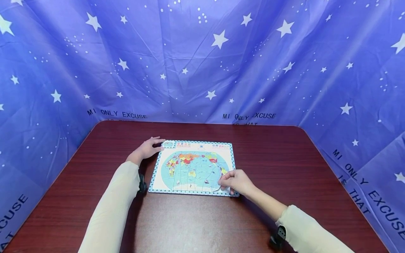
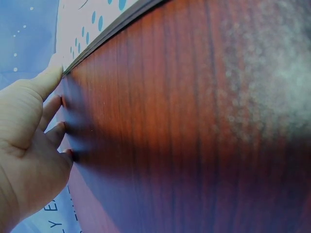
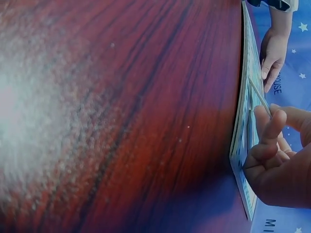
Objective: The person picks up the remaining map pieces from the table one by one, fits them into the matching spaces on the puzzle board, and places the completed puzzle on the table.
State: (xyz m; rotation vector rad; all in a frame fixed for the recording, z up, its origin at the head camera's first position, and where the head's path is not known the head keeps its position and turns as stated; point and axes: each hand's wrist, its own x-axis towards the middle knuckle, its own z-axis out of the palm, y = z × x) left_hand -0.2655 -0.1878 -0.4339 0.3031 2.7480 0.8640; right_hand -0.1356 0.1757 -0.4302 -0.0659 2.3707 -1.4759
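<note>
A world-map jigsaw puzzle (image 1: 193,146) lies flat on the table, with a blue dotted border and a coloured map in an oval. At its lower right, my right hand (image 1: 236,181) pinches a thin puzzle piece (image 3: 259,95) between thumb and fingers. In the right wrist view that piece stands tilted up from the board. My left hand (image 1: 147,149) is at the upper left corner of the puzzle. Seen from the left wrist, its thumb (image 2: 50,77) touches the board's edge while the other fingers reach down to the tabletop, spread and fairly straight.
The dark red wood-grain table (image 1: 269,151) extends around the puzzle on all sides. Behind it and at both sides hangs a blue curtain (image 1: 190,42) with white stars and printed words. A small black device (image 1: 278,238) sits at each wrist.
</note>
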